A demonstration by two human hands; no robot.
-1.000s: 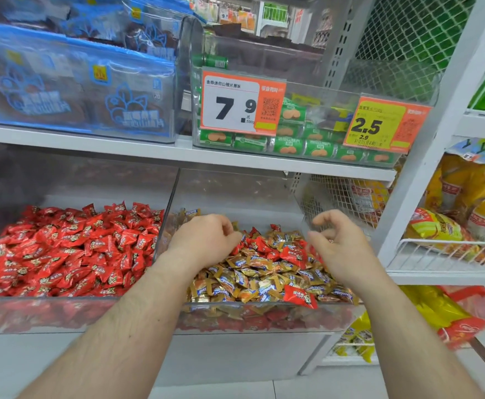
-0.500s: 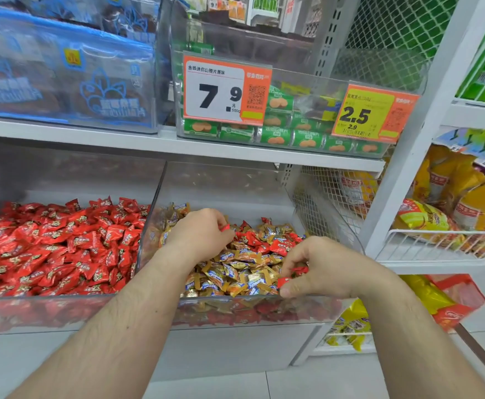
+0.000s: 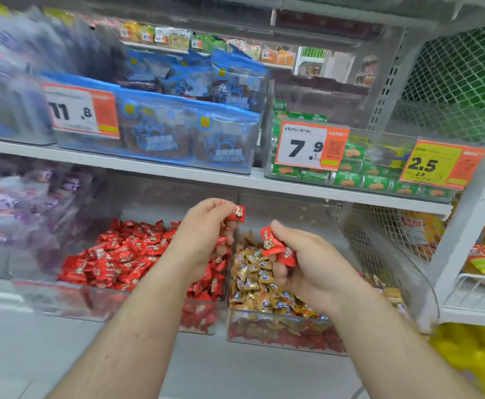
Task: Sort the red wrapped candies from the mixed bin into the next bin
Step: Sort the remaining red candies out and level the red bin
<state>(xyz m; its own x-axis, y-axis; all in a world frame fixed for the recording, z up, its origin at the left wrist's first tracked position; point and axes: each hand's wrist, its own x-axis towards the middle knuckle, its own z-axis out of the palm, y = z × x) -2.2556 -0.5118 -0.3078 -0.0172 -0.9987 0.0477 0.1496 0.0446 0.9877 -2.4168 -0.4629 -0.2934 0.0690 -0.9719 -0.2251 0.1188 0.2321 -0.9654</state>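
1. Hands first: both have lifted out of the mixed bin (image 3: 278, 326) since half a second ago, when they were down among its candies.
2. Left hand (image 3: 203, 234) is raised over the divide between the two clear bins, fingers curled round a red wrapped candy (image 3: 237, 213) that pokes out at the fingertips — more red seems tucked in the palm, though that is hard to tell.
3. Right hand (image 3: 307, 263) hovers above the mixed bin, fingers clenched on red candies (image 3: 275, 246) sticking up beside the thumb.
4. Mixed bin on the right shows mostly gold wrappers on top, with red ones visible lower through its front wall.
5. Next bin (image 3: 62, 298) to the left is heaped with red candies.
6. Meaning for the task: a fresh handful is picked and on its way left — dropping it into the red bin looks like the next step, with more red left to dig out.
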